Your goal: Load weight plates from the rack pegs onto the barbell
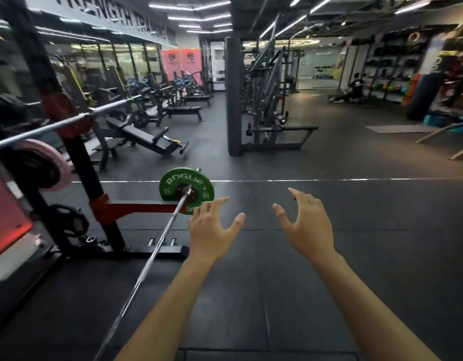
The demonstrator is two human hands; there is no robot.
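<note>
Both hands (261, 230) empty nr green plate (185, 187)

A long steel barbell (157, 250) lies low over the black floor, running from the lower left up toward the middle. Its far end carries one green plate (173, 185), upright on the sleeve, with white lettering and the number 10 on its face. On the rack (82, 162) at the left, a pale pink plate (59, 162) hangs on an upper peg with a black plate in front of it, and a smaller black plate (70, 222) hangs lower down.
</note>
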